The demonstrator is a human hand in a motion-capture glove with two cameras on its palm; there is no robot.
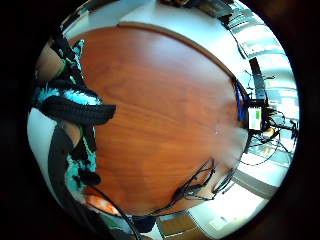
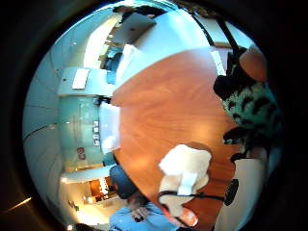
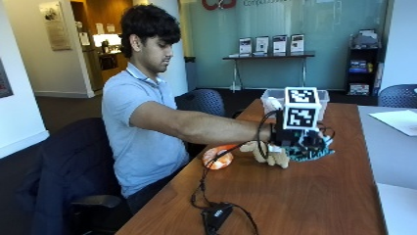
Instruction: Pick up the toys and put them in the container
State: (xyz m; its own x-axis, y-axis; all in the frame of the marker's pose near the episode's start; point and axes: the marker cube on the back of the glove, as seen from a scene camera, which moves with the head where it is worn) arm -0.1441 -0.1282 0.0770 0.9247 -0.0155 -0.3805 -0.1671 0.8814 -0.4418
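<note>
Gloved fingers [image 1: 75, 111] curled round teal plush toy [image 3: 312, 151].

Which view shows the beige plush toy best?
The thumb side palm view: the beige plush toy lies whole on the table. The outside view shows it partly behind the gloved hand; the little finger side view misses it.

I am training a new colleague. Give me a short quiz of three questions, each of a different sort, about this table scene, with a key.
1. True or false: the gloved right hand is at the teal and black plush toy.
2. Which toy lies beside that hand, nearer the person? A) tan plush toy B) a book C) a cup
3. Fill in: the clear container stands on the wooden table, on the far side of the hand, near the table's ____ end.

Key: 1 true; 2 A; 3 far
</note>
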